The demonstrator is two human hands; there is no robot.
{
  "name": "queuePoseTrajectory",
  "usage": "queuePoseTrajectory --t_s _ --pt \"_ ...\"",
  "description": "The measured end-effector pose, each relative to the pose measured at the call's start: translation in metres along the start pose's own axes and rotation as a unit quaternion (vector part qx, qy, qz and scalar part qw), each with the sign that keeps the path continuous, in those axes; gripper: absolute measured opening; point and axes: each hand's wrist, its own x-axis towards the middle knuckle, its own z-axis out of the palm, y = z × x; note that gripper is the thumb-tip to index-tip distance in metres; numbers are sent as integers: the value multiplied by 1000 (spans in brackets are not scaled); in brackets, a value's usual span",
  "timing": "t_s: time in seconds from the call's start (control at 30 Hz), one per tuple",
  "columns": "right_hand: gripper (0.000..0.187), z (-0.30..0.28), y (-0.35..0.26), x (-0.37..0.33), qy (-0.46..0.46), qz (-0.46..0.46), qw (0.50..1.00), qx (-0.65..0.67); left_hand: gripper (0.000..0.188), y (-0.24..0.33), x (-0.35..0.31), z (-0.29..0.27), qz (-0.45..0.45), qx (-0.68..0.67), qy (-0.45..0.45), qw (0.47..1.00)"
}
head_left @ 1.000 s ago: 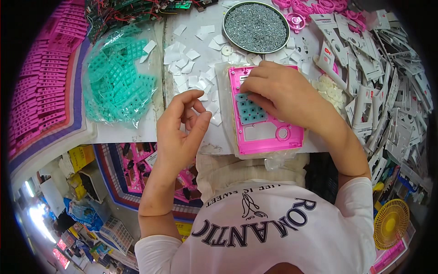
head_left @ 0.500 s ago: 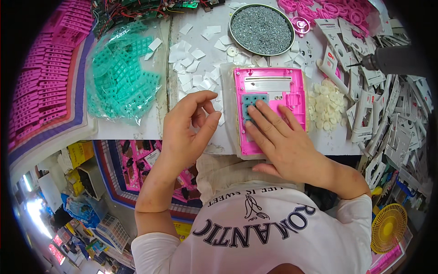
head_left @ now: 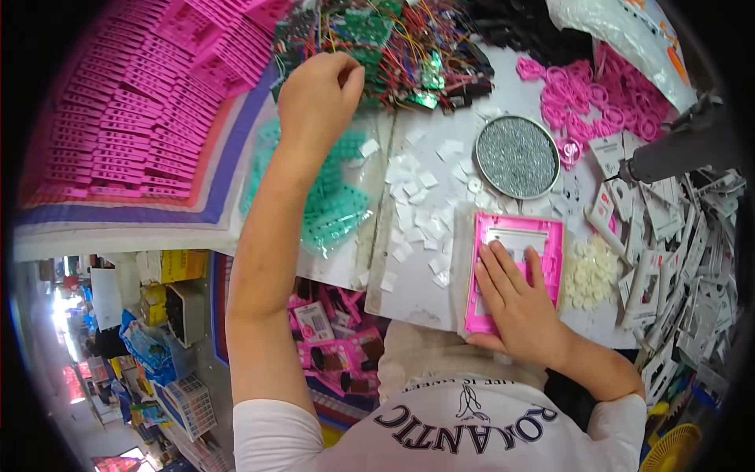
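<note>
A white table (head_left: 410, 293) bears the pink case (head_left: 550, 263), directly beneath the right hand (head_left: 515, 303), which lies flat, fingers apart. Light, even pressure should steady the case: inner side up, long axis running away from the wearer, far end slightly rightward. Ahead-left, the left hand (head_left: 318, 96) curls at boards (head_left: 377, 46); its hold I cannot tell.

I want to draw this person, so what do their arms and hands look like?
The left hand and right hand are bare, with no gloves. The forearms are bare too, with no watch or bracelet showing. Higher up are short white sleeves, part of a white shirt with dark lettering.
</note>
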Motion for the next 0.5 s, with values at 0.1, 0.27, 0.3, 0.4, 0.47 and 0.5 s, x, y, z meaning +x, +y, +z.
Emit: queuePoseTrajectory --t_s 0.1,0.27,0.3,0.4,0.47,0.5 --pt "78 -7 7 -4 55 7 996 73 28 -29 55 -1 -98 -6 86 991" --pt "55 -9 18 -17 127 -30 978 166 48 -192 103 -7 -265 -8 23 964" --pt "51 -8 21 -18 131 -34 974 181 54 -209 107 -8 -275 -17 -51 960" --pt "42 -9 25 -22 111 -34 982 147 80 -160 118 21 -293 -79 -213 929" --pt "38 -11 24 -18 116 -44 982 143 81 -158 113 16 -297 -113 -167 933" --pt "36 -11 23 -19 118 -41 982 139 81 -149 109 21 -295 -136 -148 934"
